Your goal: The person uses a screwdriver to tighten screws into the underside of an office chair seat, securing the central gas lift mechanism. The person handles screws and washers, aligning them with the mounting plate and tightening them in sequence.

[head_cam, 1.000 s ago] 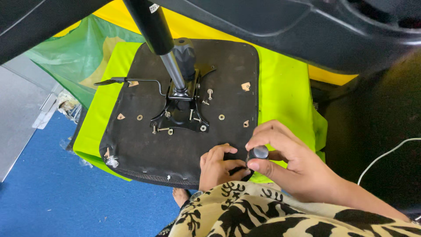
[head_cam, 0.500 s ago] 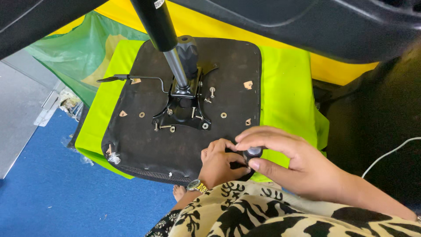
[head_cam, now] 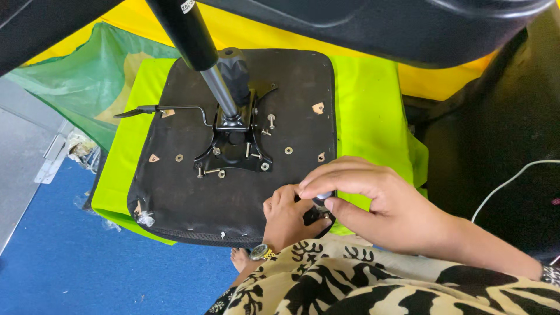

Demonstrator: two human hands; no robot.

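From the head camera: my right hand (head_cam: 379, 201) pinched a small dark knob (head_cam: 321, 198) at the upturned chair seat's (head_cam: 291, 99) near edge; my left hand (head_cam: 286, 213) was closed beneath it. Mechanism plate (head_cam: 233, 149) seemed mounted; loose screws (head_cam: 271, 121) remained.

A blue carpet floor (head_cam: 52, 256) is carrying everything. A bright green cloth (head_cam: 373, 111) is lying over a support that is hidden under it, and the black underside of a chair seat (head_cam: 175, 192) is resting on this cloth. A darker green plastic sheet (head_cam: 76, 81) is lying beside it.
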